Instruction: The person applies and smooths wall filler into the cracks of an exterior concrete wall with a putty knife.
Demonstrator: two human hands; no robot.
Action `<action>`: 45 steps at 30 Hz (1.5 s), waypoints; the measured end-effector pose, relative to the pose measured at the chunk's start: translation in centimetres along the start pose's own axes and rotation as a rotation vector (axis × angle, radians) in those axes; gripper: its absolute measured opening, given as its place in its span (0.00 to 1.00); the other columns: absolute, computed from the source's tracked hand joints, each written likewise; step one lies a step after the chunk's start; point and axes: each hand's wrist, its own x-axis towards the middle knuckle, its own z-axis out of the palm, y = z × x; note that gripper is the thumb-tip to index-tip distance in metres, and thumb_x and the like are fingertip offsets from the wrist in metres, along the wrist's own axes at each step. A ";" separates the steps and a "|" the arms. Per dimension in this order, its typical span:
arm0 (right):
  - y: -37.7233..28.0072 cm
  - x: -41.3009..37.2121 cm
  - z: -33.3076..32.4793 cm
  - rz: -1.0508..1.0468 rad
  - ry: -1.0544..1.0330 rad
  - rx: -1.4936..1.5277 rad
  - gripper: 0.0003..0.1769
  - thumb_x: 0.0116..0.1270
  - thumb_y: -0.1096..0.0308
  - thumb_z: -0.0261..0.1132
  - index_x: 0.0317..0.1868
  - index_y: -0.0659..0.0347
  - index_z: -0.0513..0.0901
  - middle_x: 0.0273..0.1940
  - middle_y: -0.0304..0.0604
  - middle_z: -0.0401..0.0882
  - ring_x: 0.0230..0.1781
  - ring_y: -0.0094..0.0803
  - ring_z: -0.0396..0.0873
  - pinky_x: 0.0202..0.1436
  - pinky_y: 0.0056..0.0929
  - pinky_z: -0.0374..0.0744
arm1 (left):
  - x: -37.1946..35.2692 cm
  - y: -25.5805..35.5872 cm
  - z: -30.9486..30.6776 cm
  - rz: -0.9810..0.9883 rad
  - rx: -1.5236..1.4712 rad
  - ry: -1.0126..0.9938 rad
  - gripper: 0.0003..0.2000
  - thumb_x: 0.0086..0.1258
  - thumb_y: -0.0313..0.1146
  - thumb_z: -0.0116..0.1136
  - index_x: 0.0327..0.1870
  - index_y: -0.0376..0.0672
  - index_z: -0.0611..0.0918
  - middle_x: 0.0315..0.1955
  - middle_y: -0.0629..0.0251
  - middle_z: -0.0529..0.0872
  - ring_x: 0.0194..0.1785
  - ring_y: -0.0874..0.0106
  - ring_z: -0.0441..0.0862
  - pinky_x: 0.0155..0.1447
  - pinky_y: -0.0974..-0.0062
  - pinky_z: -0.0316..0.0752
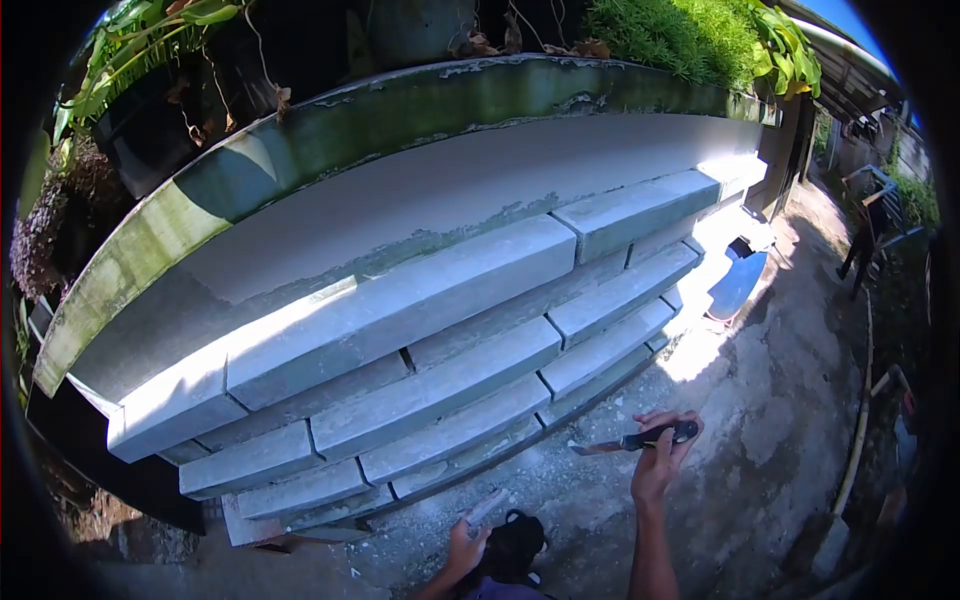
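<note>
Near the lower edge of the wall [430, 400], the right hand [662, 462] grips a tool [634, 441], blade pointing left. The left hand [466, 548] clasps a pale strip [486, 507]

The tool's handle [655, 437] looks smooth and glossy, its blade [600, 448] dull, rust-toned metal; the pale strip [487, 507] looks matt. The blocks [440, 395] are matt, chalky concrete, the ledge [420, 115] rough and flaking, the ground [790, 390] gritty, the blue container [738, 285] smooth, plastic-looking.
</note>
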 end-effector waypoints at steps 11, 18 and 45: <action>1.3 19.4 24.4 -0.731 -0.395 0.336 0.17 0.78 0.70 0.58 0.59 0.55 0.59 0.29 0.42 0.68 0.15 0.20 0.67 0.12 0.22 0.76 | 13.0 2.9 4.4 0.134 -0.177 0.228 0.20 0.67 0.24 0.65 0.60 0.30 0.78 0.54 0.54 0.83 0.61 0.65 0.78 0.69 0.67 0.68; 7.0 22.6 28.4 -0.841 -0.385 0.318 0.12 0.76 0.76 0.59 0.49 0.61 0.61 0.29 0.43 0.68 0.14 0.21 0.70 0.12 0.22 0.71 | 13.6 6.0 3.9 0.230 -0.055 0.304 0.20 0.69 0.23 0.64 0.60 0.30 0.77 0.57 0.54 0.81 0.63 0.66 0.76 0.69 0.66 0.67; 11.0 26.4 27.7 -0.887 -0.210 0.050 0.11 0.79 0.73 0.55 0.44 0.57 0.59 0.21 0.38 0.63 0.09 0.20 0.62 0.10 0.19 0.64 | 13.5 7.0 4.2 0.059 -0.096 0.482 0.25 0.64 0.26 0.54 0.64 0.26 0.78 0.65 0.45 0.80 0.72 0.56 0.74 0.76 0.64 0.62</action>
